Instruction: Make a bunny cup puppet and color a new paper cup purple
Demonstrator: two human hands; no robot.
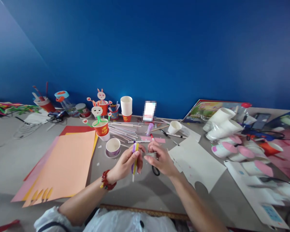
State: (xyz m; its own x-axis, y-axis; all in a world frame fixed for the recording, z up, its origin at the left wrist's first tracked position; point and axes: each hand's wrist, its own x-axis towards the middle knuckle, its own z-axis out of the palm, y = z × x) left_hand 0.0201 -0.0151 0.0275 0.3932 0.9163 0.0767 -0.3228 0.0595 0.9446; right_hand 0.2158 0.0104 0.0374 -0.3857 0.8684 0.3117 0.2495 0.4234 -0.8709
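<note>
Near the middle of the table, my left hand (130, 158) is closed round a small bundle of purple and yellow strips (135, 161) with a white end pointing down. Close beside it on the right, my right hand (159, 157) has its fingers pinched on a roll of clear tape (151, 155). Black scissor handles (156, 170) lie on the table just below my right hand. A white and purple paper cup (113, 147) stands left of my hands. Behind them lie a marker (141, 141) and a purple glue stick (149, 129).
Coloured paper sheets (70, 161) cover the left side. Red cups with rabbit figures (101, 129) and many paper straws (123, 131) are behind. White paper (198, 161) lies right, beside several cups with pink pieces (223, 149). A lit phone screen (149, 111) stands at the wall.
</note>
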